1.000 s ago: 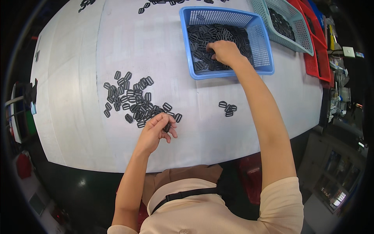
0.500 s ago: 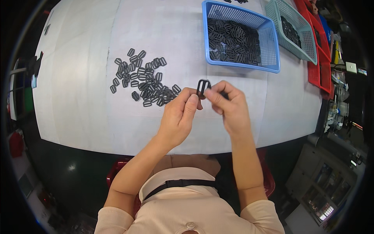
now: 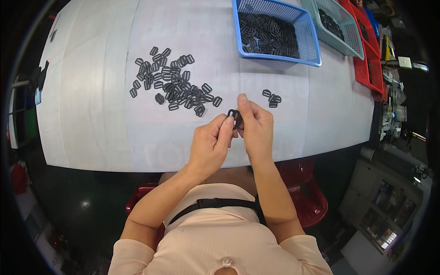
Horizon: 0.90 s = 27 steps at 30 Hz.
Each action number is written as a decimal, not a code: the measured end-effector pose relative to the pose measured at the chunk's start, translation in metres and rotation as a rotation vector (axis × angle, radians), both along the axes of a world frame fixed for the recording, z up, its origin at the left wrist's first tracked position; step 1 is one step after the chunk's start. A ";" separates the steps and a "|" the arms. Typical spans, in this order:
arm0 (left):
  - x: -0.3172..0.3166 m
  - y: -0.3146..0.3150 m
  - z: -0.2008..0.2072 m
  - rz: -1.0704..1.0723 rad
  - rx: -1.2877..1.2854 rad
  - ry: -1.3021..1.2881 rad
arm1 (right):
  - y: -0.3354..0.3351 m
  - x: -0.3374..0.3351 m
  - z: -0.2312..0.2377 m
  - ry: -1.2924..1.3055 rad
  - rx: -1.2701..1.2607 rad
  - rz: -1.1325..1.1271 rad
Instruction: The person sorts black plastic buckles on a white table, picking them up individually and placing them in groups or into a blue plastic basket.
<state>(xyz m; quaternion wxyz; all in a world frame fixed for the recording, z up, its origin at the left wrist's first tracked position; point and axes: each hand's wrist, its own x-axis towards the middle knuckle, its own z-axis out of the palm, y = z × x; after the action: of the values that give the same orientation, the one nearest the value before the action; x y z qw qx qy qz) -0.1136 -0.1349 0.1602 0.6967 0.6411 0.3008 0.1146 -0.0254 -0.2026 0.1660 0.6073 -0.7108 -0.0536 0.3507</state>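
Over the near part of the table, my two hands meet around one small black strap slider buckle [image 3: 234,118]. My left hand [image 3: 208,143] pinches it between thumb and fingers. From the other side my right hand [image 3: 258,126] grips it too, thumb raised along the edge and fingers curled behind; they partly hide the buckle. A loose pile of like black slider buckles [image 3: 176,87] lies to the left and beyond my left hand. Past my right hand sits a small cluster of several more buckles [image 3: 273,99].
A blue plastic basket [image 3: 279,60] full of black buckles stands at the far right. Beside it are a pale green basket [image 3: 348,49] with black pieces and red bins [image 3: 369,68]. The white table [image 3: 91,123] ends just before my body; a red chair [image 3: 302,195] is below.
The buckle and both hands have come closer in, with my right thumb now pointing up. The small cluster at right and some pile buckles, hidden before, now show. The whole view has shifted slightly.
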 end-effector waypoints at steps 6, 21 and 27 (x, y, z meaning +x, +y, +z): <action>-0.004 0.007 0.006 0.042 -0.156 -0.025 | 0.002 -0.008 0.012 -0.013 0.109 -0.014; -0.009 -0.001 -0.007 0.076 -0.167 -0.020 | 0.000 -0.023 -0.003 0.003 0.094 -0.073; -0.013 -0.003 -0.014 0.000 0.036 0.054 | 0.000 -0.023 -0.018 -0.156 -0.042 -0.061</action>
<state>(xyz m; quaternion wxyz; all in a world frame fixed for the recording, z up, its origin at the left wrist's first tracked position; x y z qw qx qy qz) -0.1265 -0.1382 0.1465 0.6768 0.6564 0.3171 0.1027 -0.0488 -0.2031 0.1479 0.5966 -0.7498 -0.0718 0.2770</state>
